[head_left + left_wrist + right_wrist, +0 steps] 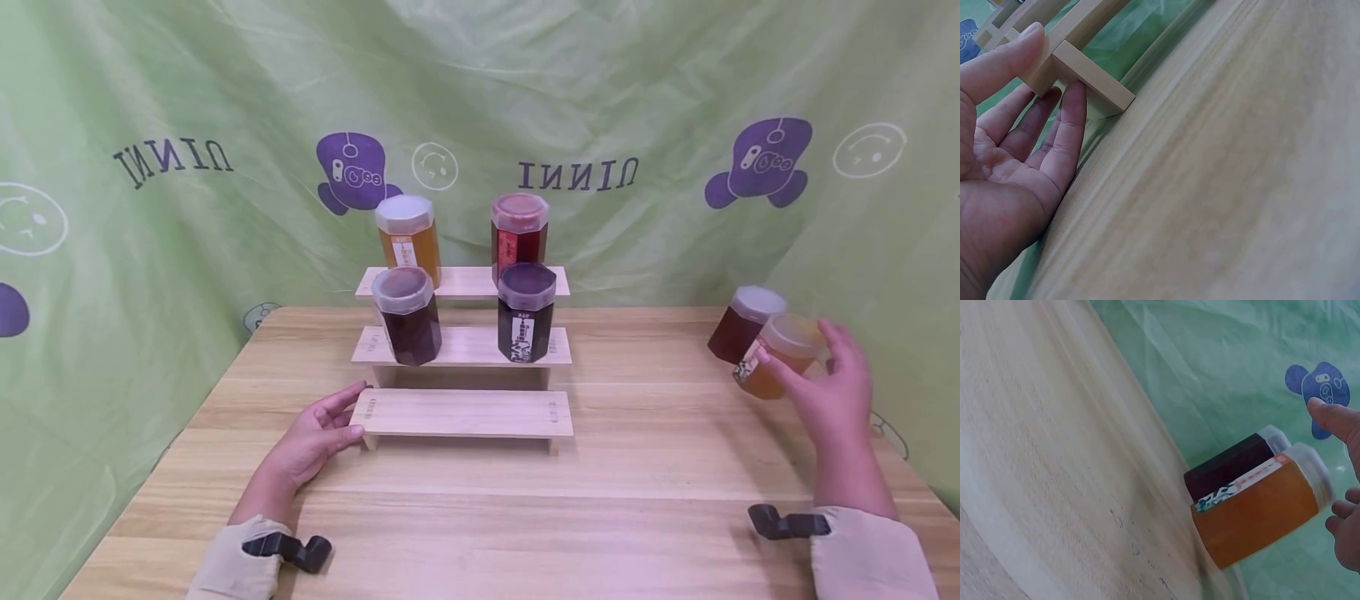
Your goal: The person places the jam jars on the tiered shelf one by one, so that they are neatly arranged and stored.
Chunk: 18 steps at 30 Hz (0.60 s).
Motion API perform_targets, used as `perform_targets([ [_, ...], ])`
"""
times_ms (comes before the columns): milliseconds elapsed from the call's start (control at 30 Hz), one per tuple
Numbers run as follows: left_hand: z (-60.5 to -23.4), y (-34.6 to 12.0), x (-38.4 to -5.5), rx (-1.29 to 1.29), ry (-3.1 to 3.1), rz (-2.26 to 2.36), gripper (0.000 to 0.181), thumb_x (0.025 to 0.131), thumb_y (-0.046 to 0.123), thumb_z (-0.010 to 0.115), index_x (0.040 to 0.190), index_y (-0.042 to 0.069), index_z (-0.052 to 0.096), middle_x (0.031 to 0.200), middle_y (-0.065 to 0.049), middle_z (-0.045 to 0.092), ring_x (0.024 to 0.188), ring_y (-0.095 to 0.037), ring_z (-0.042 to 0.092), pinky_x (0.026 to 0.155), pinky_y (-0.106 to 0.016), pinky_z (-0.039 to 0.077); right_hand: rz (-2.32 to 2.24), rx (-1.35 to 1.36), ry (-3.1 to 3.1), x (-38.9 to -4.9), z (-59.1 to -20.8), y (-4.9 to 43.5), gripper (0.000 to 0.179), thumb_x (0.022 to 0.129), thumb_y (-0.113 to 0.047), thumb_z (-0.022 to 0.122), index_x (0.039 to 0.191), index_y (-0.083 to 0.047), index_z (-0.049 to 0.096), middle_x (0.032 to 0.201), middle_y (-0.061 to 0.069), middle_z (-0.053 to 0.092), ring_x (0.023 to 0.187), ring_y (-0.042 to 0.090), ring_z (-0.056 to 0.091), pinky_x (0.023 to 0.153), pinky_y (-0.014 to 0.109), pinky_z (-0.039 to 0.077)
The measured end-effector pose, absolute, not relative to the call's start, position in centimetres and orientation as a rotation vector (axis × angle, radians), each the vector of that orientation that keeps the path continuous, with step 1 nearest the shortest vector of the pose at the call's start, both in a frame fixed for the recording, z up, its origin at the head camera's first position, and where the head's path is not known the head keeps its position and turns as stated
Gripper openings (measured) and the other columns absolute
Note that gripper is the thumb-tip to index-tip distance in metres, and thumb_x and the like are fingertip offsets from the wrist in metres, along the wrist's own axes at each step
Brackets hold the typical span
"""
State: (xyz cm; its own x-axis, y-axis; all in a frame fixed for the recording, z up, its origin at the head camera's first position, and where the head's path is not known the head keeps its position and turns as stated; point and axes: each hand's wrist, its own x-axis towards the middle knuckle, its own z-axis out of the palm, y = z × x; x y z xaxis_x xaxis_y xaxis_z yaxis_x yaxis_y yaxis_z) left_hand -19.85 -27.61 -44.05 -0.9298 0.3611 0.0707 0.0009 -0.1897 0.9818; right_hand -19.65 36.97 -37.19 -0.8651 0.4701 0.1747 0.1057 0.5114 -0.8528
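On the wooden table (645, 517) in the head view, gripping the left end of the bottom shelf (465, 414) with the left hand (311, 442), presumably to steady the stepped stand (463, 346). Seeing two dark jars (412, 337) on the middle shelf (472, 340), with an orange jar (416, 250) and a red jar (534, 243) on the top shelf (467, 282), raised in tiers perhaps to keep every lid visible. Far right, reaching round an amber jar (787, 350) with the right hand (838, 400), just beside a dark-red jar (738, 333). From the left wrist, showing thumb against wood and fingers round the shelf's end, in a fairly narrow hold, likely chosen to leave the upper face free. From the right wrist, showing a wide span of thumb and fingers about the amber jar's lid, probably sized to its girth; thumb clear of it, finger contact impossible to tell.
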Motion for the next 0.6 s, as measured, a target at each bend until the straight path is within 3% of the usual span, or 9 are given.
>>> perform_targets([
  [233,-44.3,-27.6,-19.9,0.408,1.85,2.203,0.075,0.085,-0.013,0.06,0.149,-0.009,0.021,0.131,0.008,0.057,0.11,-0.015,0.062,0.088,-0.032,0.055,1.3,-0.487,-2.397,-20.0,-37.6,37.6,0.098,0.087,-0.041,0.071,0.158,-0.021,0.006,0.162,0.011,-0.001,0.142,0.048,0.012,0.113,0.062,0.018],
  [600,-44.2,-27.6,-19.9,0.414,1.858,2.2,0.075,0.086,-0.013,0.06,0.149,-0.01,0.02,0.132,0.009,0.055,0.111,-0.014,0.061,0.088,-0.031,0.055,1.397,-0.518,-2.362,-21.3,-37.9,38.7,0.101,0.086,-0.04,0.072,0.157,-0.026,0.002,0.162,0.014,0.001,0.143,0.046,0.014,0.114,0.056,0.021],
])
